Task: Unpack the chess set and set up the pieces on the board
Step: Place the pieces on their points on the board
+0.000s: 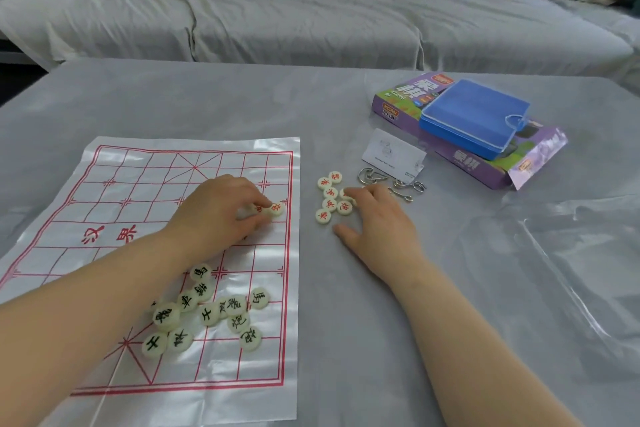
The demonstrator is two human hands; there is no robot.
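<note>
- The glossy white plastic board sheet (pixel 138 184) with its red grid lies flat on the grey-covered table (pixel 346 322), nearest the viewer; it seems spread out ready to take pieces on its crossings.
- The purple cardboard box (pixel 394 104) lies at the far right, well apart from the board; probably set aside as packaging.
- The blue plastic case (pixel 474 118) with a clear lid rests on that box, lid down.
- The left hand (pixel 221 208) reaches over the board's right side; thumb and forefinger pinch a cream round red-lettered disc (pixel 276 209), the other fingers curled; I judge it is sorting by colour.
- The right hand (pixel 377 218) rests palm down just off the board, fingers spread, tips touching the heap there; seemingly corralling it.
- The cream black-lettered discs (pixel 207 314) cluster loose on the board's near half; none looks placed yet.
- The red-lettered discs (pixel 330 201) sit grouped on the table, just beside the board's right edge.
- Bent steel wire puzzles (pixel 372 175) lie just beyond the right hand; likely irrelevant.
</note>
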